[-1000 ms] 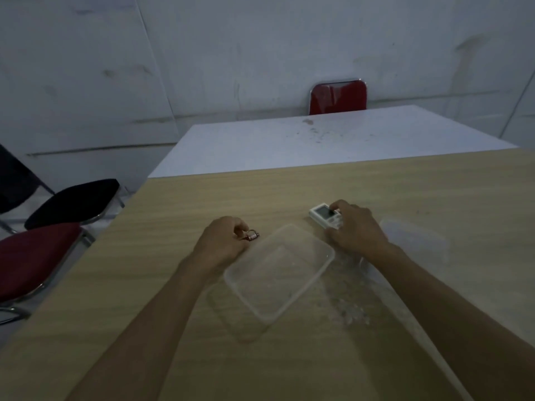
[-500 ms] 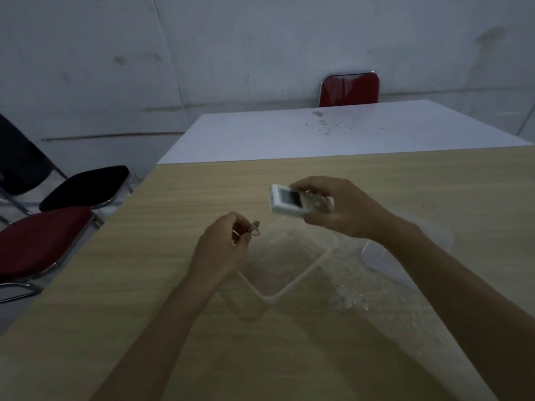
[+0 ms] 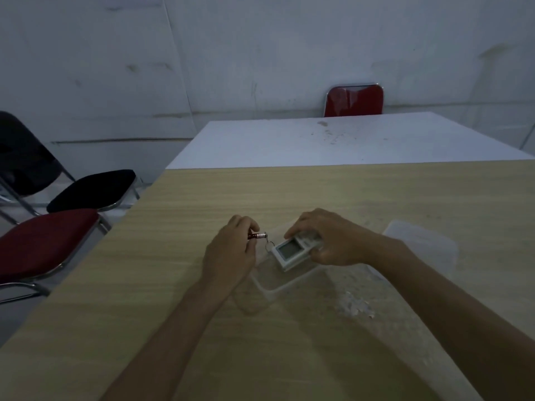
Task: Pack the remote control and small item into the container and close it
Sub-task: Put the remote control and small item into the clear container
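A clear plastic container lies open on the wooden table in front of me. My right hand grips a white remote control with a small screen, held low over the container's far end. My left hand pinches a small dark red cylinder with a metal ring, just left of the remote and above the container's left rim. The clear lid lies flat on the table to the right, partly hidden behind my right forearm.
White crumbs or flakes lie on the table right of the container. A white table adjoins the far edge, with a red chair behind it. At the left stand a red-seated chair and a black chair.
Both hands lifted their items off the table. My right hand carried the remote up and then lowered it over the container. My left hand brought the small item closer to the container's rim.
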